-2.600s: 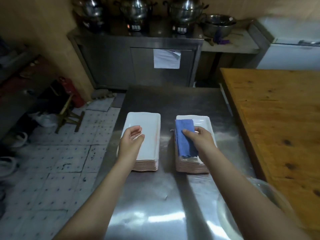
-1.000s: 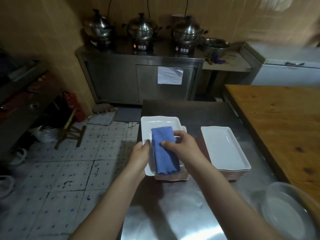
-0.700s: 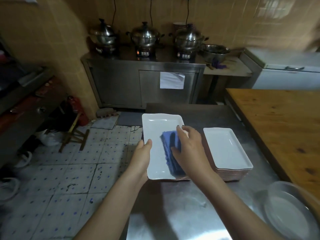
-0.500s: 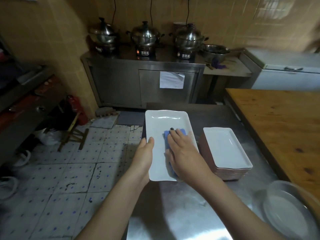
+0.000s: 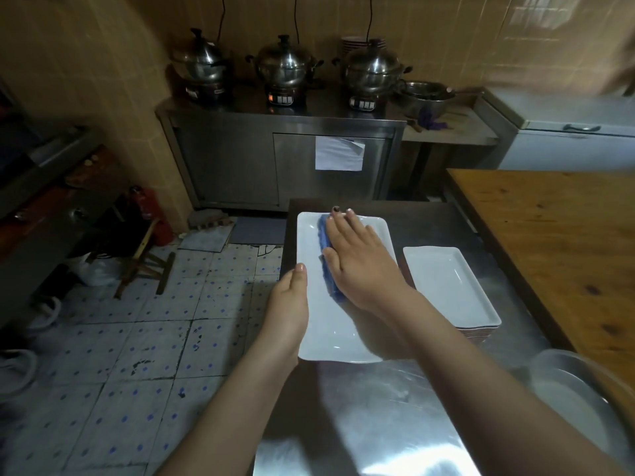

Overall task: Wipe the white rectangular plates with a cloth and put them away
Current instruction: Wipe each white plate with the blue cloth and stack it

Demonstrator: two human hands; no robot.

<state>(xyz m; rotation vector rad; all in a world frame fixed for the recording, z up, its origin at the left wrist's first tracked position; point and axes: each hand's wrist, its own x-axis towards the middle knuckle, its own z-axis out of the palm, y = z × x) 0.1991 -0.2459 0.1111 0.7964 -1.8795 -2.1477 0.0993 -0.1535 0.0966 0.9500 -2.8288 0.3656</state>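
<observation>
White rectangular plate (image 5: 330, 333) sits over the left edge of the steel table (image 5: 378, 413). The left hand (image 5: 288, 305) grips its left rim with the thumb on top, while the right hand (image 5: 359, 266) lies flat, fingers straight, pressing the blue cloth (image 5: 330, 283) onto the plate's far half, so the cloth shows only along the hand's left side. A stack of plates (image 5: 446, 286) stands on the table just to the right. Half a second ago the right hand and cloth were at the plate's middle; now the fingertips reach the far rim, and the left hand's grip is unchanged.
</observation>
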